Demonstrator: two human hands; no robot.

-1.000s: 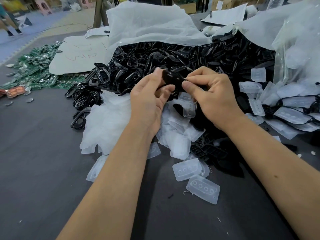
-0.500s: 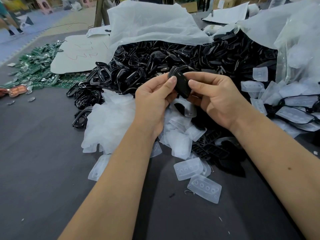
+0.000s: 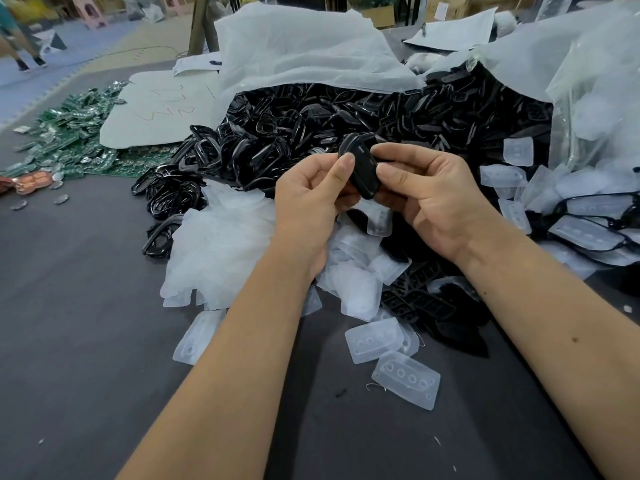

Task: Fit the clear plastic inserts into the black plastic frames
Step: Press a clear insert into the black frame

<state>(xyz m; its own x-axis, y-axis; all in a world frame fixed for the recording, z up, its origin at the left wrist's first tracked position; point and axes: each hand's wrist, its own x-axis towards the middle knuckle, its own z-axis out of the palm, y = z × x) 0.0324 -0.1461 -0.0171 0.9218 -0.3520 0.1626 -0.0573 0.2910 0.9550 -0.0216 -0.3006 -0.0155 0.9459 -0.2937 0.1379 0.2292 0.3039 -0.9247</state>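
Note:
Both hands hold one black plastic frame [image 3: 360,168] upright above the table's middle. My left hand [image 3: 311,199] pinches its left edge with the thumb on top. My right hand [image 3: 433,195] grips its right side, thumb pressed against the face. Whether a clear insert sits inside it I cannot tell. Loose clear plastic inserts [image 3: 375,339] lie scattered under and in front of my hands. A big heap of black frames [image 3: 311,123] spills from a bag behind them.
A white plastic bag [image 3: 294,57] covers the black heap at the back. Green circuit boards [image 3: 72,133] lie at the far left. Frames with inserts fitted [image 3: 588,230] lie at the right. Dark grey tabletop [image 3: 76,323] spreads to the left and front.
The black frame has been turned from edge-on and half hidden to upright between both thumbs. Both hands rose slightly and the right hand opened its grip to the frame's right side.

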